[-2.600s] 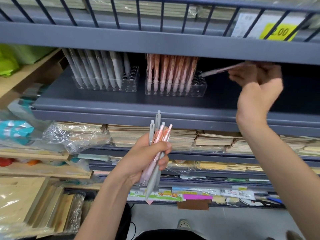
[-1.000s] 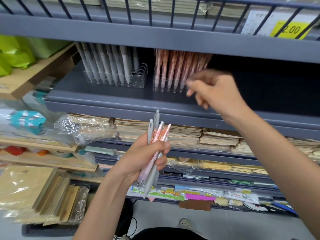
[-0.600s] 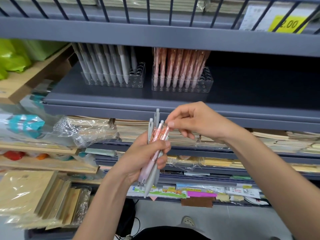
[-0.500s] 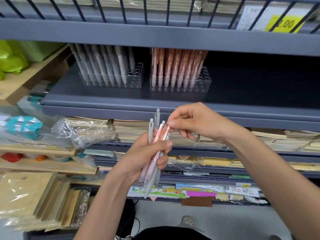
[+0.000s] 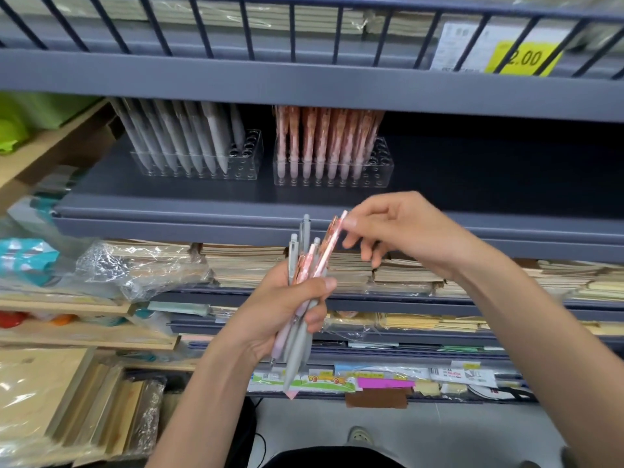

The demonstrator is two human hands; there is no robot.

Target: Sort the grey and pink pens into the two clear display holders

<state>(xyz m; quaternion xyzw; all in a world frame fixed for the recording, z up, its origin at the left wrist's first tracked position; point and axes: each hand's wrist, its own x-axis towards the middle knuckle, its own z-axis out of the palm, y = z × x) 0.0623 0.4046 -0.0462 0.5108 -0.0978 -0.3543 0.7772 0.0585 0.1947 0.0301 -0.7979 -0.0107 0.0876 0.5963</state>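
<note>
Pink pen [image 5: 332, 244], patterned, coppery clip: the right hand [image 5: 401, 231] has it in a fingertip grip near the top, button end up and leaning right. Its lower half sits in the pen bundle [image 5: 294, 363], which the left hand [image 5: 287, 309] has in a full grip, tips down. On the shelf [image 5: 169, 197] above, the left holder [image 5: 250, 153] carries grey pens [image 5: 189, 140] and the right holder [image 5: 381, 163] carries pink pens [image 5: 324, 140].

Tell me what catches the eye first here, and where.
At the centre, the left hand grips a bundle of grey and pink pens, and the right hand pinches the top of one pink pen in it. On the shelf behind stand two clear holders side by side: the left holder with grey pens, the right holder with pink ones.
</note>
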